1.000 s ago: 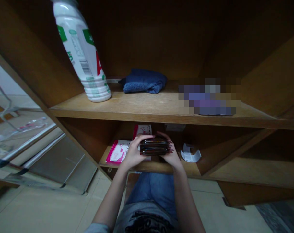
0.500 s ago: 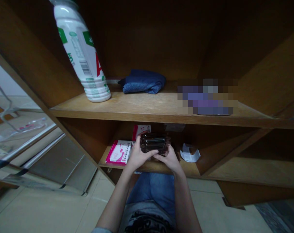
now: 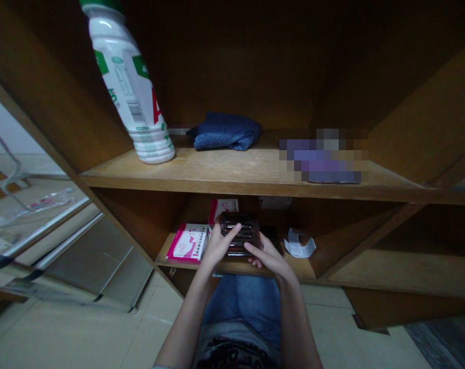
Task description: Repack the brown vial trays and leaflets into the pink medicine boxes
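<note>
- Left hand (image 3: 216, 247) and right hand (image 3: 270, 253) are both partly closed on one dark ribbed stack (image 3: 244, 236); the left thumb lies across its face, the right thumb rests on its lower right, and most of the left fingers are hidden.
- Wooden cabinet (image 3: 236, 187): fills most of the view, with open compartments above and below a pale shelf edge.
- Upper compartment (image 3: 232, 77): holds a bottle, a folded cloth and a pixelated item.
- Lower compartment (image 3: 347, 220): holds two boxes and a curled paper slip.
- White bottle (image 3: 130, 95): stands at the left under a green cap cut by the frame; its label shows a barcode, green patches and a red shape like a letter A. Its contents cannot be seen.
- Blue cloth (image 3: 226, 132): folded on the upper shelf.
- Pink-and-white boxes (image 3: 188, 242): one near the front left, the other behind it; pink print and dark characters too small to read.
- The stack is glossy, near-black brown, with parallel bars catching light. It is between the hands, over the lower shelf; whether it touches the shelf cannot be told.
- White paper slip (image 3: 300, 245): curled, right of the right hand.
</note>
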Motion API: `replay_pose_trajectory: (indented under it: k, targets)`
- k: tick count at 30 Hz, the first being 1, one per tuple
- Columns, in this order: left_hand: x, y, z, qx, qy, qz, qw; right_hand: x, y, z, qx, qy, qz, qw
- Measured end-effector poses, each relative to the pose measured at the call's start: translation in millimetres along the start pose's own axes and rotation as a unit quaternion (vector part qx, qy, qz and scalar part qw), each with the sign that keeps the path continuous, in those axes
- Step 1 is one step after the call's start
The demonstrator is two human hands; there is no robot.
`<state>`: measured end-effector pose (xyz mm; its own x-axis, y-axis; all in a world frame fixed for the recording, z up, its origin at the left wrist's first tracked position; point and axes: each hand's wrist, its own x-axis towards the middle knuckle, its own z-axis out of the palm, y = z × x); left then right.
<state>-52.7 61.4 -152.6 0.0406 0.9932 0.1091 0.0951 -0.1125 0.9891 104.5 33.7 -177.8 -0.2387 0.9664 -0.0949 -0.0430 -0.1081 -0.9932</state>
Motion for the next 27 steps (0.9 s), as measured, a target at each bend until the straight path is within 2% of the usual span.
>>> replay_pose_trajectory:
  k: [4, 9, 15, 22, 27]
  targets:
    - [0.5, -0.4, -0.3, -0.005, -0.002, 0.007, 1.0, 1.2, -0.9, 1.1, 0.013, 0.001, -0.033, 0.999]
    - [-0.1, 0.2, -3.3, 0.029, -0.002, 0.054, 0.998, 3.3, 5.1, 1.4, 0.017, 0.024, -0.053, 0.998]
    - [-6.6, 3.8, -12.6, 0.025, -0.061, 0.104, 0.992, 9.6, 8.0, 0.8, 0.051, 0.061, -0.123, 0.989]
    - [-14.5, 6.4, -21.3, 0.119, -0.088, 0.234, 0.961, 8.7, -5.7, -1.3, 0.011, 0.159, -0.249, 0.955]
    - [-11.8, -0.3, -20.7, 0.126, -0.065, 0.242, 0.96, 10.4, -3.2, 2.2, 0.019, 0.191, -0.27, 0.944]
